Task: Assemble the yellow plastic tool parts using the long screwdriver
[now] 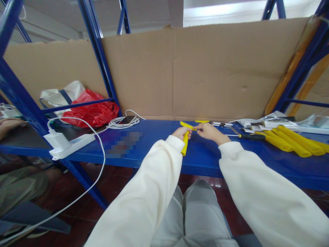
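We hold a slim yellow piece [184,148] in our closed left hand [182,132] over the blue tabletop [159,135]. Our right hand [208,133] bends its fingers just beside it, gripping what we cannot tell. Rounded yellow tubes [295,140] lie right, near a black-handled metal screwdriver [253,137].

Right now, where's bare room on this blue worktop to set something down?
Between the coiled white cable and your left hand; a smaller patch lies between your right sleeve and the yellow tubes. Crowded: the right end, with tubes and white items.
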`<state>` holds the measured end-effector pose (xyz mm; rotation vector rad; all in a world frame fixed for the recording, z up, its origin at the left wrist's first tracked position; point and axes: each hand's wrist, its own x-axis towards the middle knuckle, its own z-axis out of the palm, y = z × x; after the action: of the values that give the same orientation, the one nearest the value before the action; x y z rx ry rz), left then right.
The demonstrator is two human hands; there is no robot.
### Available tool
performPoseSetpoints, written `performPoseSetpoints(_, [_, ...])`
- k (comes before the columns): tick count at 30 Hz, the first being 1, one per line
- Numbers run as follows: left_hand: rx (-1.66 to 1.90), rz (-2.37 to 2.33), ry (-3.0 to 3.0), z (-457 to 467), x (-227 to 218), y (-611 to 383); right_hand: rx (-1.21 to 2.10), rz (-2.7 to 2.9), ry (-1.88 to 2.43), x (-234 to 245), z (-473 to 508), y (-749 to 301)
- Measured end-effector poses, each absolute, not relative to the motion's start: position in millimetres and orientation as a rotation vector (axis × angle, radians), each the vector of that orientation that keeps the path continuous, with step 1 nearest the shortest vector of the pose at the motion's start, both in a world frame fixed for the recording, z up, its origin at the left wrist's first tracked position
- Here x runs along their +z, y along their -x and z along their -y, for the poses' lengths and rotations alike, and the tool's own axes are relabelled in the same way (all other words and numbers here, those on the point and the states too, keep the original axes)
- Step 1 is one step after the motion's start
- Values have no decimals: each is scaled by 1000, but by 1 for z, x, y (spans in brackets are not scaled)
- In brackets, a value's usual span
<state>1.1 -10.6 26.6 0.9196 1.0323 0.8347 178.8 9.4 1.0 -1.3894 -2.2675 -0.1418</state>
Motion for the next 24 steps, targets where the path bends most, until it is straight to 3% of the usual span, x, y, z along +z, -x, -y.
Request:
performPoseSetpoints(15, [794, -1021, -970, 18, 31, -4, 246, 1915, 1312, -20, -41, -182])
performPoseSetpoints(24, [780, -1054, -1036, 18, 30, -6, 94, 2011, 1470, -16, -33, -177])
